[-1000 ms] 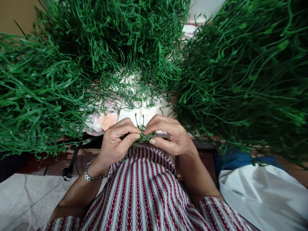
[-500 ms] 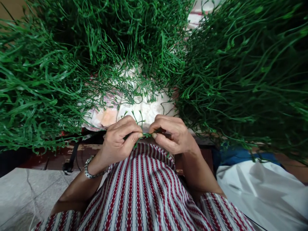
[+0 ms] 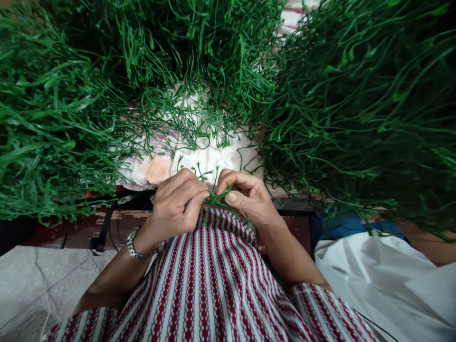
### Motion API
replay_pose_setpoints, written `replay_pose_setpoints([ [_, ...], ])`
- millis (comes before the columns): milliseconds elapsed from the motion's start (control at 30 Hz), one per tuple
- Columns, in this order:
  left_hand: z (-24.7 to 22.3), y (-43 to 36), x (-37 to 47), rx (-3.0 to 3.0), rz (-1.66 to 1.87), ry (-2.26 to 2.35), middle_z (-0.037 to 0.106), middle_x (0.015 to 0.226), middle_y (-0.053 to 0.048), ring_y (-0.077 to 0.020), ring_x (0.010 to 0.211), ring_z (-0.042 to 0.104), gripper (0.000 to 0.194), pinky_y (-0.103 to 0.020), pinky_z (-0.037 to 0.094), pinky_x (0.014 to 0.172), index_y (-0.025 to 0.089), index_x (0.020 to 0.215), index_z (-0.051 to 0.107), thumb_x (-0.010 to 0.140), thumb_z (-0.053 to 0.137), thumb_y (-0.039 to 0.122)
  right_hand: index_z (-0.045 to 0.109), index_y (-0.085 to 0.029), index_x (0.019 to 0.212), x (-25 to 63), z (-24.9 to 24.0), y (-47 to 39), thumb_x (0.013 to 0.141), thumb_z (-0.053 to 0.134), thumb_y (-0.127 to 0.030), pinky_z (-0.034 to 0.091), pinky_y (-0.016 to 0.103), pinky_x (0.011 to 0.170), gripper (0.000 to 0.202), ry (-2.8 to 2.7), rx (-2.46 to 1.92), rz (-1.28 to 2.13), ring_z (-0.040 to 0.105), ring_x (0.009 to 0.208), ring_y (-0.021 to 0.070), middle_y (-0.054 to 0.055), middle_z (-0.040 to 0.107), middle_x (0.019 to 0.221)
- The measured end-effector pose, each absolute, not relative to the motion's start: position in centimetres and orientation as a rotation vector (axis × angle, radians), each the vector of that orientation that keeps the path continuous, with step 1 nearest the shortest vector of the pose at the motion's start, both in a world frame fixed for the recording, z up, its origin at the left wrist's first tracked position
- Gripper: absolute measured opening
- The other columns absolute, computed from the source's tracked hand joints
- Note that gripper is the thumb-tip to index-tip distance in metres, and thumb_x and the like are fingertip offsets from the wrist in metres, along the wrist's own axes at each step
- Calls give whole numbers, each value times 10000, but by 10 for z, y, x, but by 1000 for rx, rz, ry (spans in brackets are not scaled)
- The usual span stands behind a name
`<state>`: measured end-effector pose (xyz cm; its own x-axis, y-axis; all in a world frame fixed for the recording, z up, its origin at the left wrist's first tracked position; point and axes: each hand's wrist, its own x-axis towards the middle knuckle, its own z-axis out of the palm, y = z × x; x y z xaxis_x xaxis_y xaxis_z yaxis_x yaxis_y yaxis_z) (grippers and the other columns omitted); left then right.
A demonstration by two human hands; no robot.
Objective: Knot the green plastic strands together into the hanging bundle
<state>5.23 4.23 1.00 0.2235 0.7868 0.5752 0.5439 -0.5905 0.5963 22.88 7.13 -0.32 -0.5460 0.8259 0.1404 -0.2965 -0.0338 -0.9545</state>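
Note:
Close to the table's front edge, my left hand is closed, thumb and forefinger pinching a thin green branching stem that looks like artificial plant. Several small-tipped offshoots rise above its knuckles. Facing it, my right hand grips the stem's other side between thumb and curled forefinger. A short gap, bridged by green strands, separates the two hands. How many pieces I hold cannot be made out.
Heaps of similar green stems rise on the left, at the back and on the right. Loose stems lie on a pale patterned cover between them. White fabric hangs at the lower right.
My right thumb and forefinger have shifted on the stem, and more of its green tip shows between them. My left hand keeps its pinch. The view has moved slightly.

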Motion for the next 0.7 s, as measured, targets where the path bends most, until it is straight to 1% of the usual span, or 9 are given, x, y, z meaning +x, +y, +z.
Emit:
replay_pose_setpoints([
  [167, 3, 40, 56, 2324, 1309, 1403, 532, 670, -6, -120, 649, 516, 97, -242, 425, 585, 164, 743, 567, 727, 595, 72, 578, -155, 810, 221, -10, 63, 780, 622, -392, 362, 191, 538, 243, -1347, -816, 1557, 438, 595, 73, -19, 495, 699],
  [300, 0, 39, 59, 2332, 1298, 1489, 535, 676, -11, -122, 641, 517, 101, -241, 423, 584, 157, 766, 561, 724, 593, 72, 581, -165, 798, 216, -10, 58, 746, 662, -395, 381, 193, 575, 249, -1330, -831, 1473, 461, 631, 82, -15, 512, 721],
  [433, 0, 38, 64, 2280, 1305, 1534, 538, 666, -11, -119, 631, 508, 98, -241, 417, 587, 152, 746, 549, 721, 597, 70, 589, -180, 833, 214, -14, 53, 729, 690, -335, 390, 200, 614, 213, -1349, -835, 1401, 482, 670, 89, -16, 524, 744],
  [600, 1, 36, 64, 2179, 1272, 1458, 537, 672, -1, -108, 623, 509, 89, -232, 417, 585, 158, 744, 552, 739, 585, 75, 587, -175, 805, 220, -12, 53, 800, 610, -207, 376, 196, 588, 39, -1457, -929, 1273, 486, 633, 75, -22, 543, 715],
  [700, 5, 35, 60, 2185, 1195, 1378, 539, 673, -1, -112, 632, 507, 94, -241, 414, 594, 163, 739, 558, 754, 566, 71, 594, -166, 771, 228, -6, 59, 760, 639, -152, 388, 213, 615, 49, -1641, -929, 1141, 506, 643, 85, -17, 559, 704],
])
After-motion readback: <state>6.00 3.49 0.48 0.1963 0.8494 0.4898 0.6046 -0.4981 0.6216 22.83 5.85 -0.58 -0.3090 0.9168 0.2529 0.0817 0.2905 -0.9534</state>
